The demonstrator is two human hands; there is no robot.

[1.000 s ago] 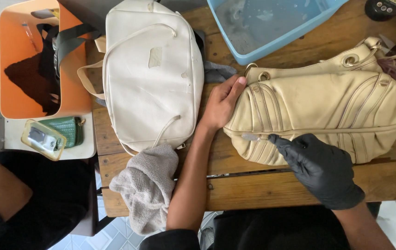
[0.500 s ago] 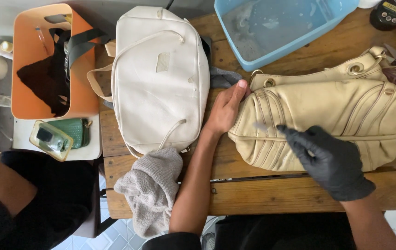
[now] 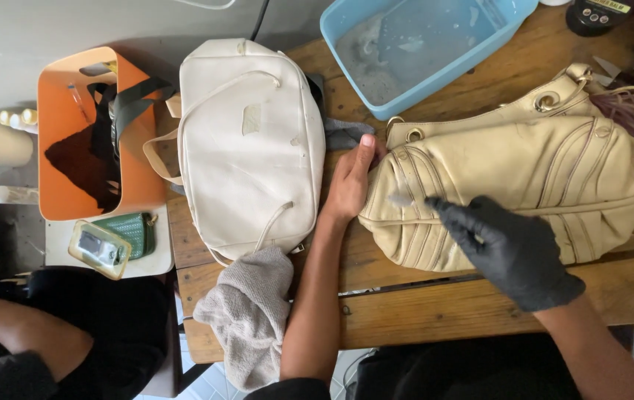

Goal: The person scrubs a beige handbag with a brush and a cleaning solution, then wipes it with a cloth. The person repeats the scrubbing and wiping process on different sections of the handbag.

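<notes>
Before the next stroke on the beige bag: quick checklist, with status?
1. Beige handbag lies flat on the wooden table: ok.
2. Left hand, bare, rests flat against the bag's left end and braces it: ok.
3. Right hand, in a black glove, has its fingers on the bag's front beside a small pale smear: ok.
4. Tool in the right hand: cannot tell, nothing clearly shows.
5. Blue tub sits behind the bag, apart from both hands: ok.
6. Grey towel hangs partly over the table's near edge: not ok, it could slip off.
</notes>
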